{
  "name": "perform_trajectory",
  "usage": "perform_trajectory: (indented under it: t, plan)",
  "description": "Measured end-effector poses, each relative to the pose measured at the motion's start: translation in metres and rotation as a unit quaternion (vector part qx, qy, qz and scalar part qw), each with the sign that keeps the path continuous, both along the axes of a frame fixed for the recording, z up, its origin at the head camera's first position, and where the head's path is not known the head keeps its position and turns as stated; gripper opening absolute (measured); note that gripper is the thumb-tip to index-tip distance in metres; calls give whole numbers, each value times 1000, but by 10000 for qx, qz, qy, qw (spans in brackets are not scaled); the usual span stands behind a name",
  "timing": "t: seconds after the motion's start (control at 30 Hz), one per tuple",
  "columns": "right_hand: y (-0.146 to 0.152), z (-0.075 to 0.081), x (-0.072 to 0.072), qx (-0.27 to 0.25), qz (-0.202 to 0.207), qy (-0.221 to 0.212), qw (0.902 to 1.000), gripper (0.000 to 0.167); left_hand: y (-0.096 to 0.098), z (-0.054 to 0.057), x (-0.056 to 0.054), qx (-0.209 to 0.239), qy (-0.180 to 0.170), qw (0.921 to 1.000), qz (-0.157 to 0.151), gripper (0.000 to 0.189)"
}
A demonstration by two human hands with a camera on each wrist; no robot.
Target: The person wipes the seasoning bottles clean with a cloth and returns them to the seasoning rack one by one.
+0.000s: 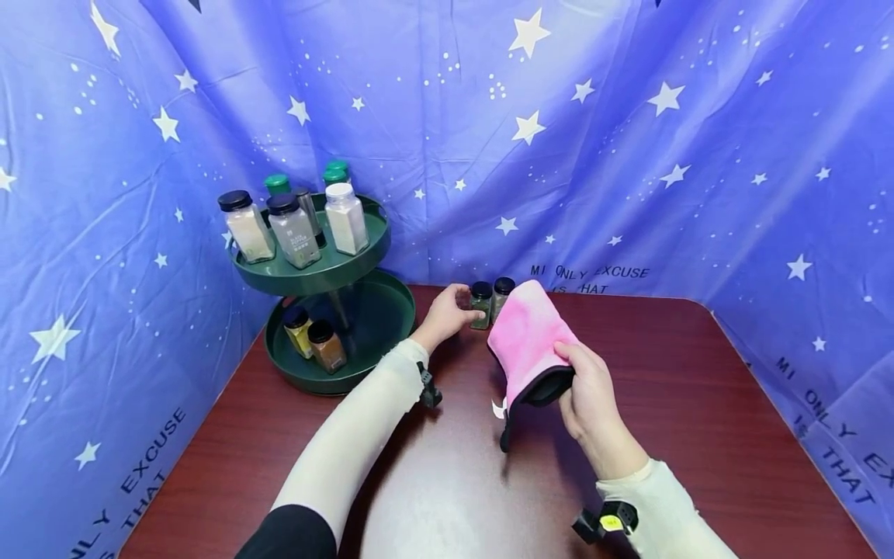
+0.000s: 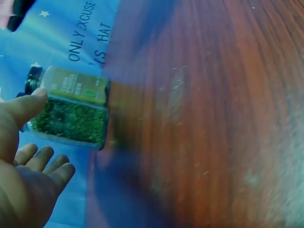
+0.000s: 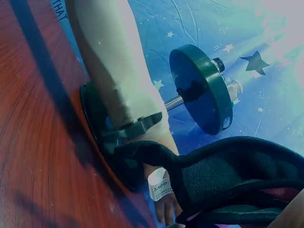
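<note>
My left hand (image 1: 445, 314) is at a small spice jar (image 1: 480, 306) with a black cap and dried green herb inside. In the left wrist view, its thumb lies across the jar (image 2: 69, 121) near the cap; the other fingers are apart from the glass, loosely bent. Right behind it stands a second black-capped spice jar (image 1: 502, 295), with a label facing the left wrist camera. My right hand (image 1: 592, 392) grips a pink mitt-shaped cloth piece (image 1: 527, 334) by its black-edged opening, raised above the table. A white tag hangs from the cloth; the fingers beneath it are partly hidden.
On the left stands a two-tier green rack (image 1: 314, 272). Several jars with black, white and green caps sit on its upper tier; a yellow jar (image 1: 298, 332) and a brown jar (image 1: 327, 346) are below. A blue star-patterned curtain (image 1: 433, 116) surrounds the reddish-brown table (image 1: 670, 404).
</note>
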State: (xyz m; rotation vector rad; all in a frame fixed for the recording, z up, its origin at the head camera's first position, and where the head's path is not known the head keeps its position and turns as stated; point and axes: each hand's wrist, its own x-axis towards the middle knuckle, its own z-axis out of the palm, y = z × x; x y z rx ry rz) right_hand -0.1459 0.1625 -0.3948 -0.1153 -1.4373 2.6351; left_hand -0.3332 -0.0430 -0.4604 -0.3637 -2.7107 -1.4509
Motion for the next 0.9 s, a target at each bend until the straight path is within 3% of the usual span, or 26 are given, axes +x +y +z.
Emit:
perform_trajectory:
  t: [0.17, 0.37, 0.7, 0.9]
  plan:
    - [0, 1, 0, 50, -19, 31, 10000, 37, 9, -4, -3, 74, -49, 9999, -62, 76]
    - [1, 3, 0, 46, 16, 39, 10000, 34, 14, -2, -8, -66, 119, 9999, 5, 68]
    - [2, 3, 0, 11, 17, 41, 10000, 34, 9, -3, -11, -341, -12, 9994, 9, 61]
    - [3, 1, 1, -55, 31, -31, 10000, 33, 3, 0, -10, -555, 7, 9985, 14, 67]
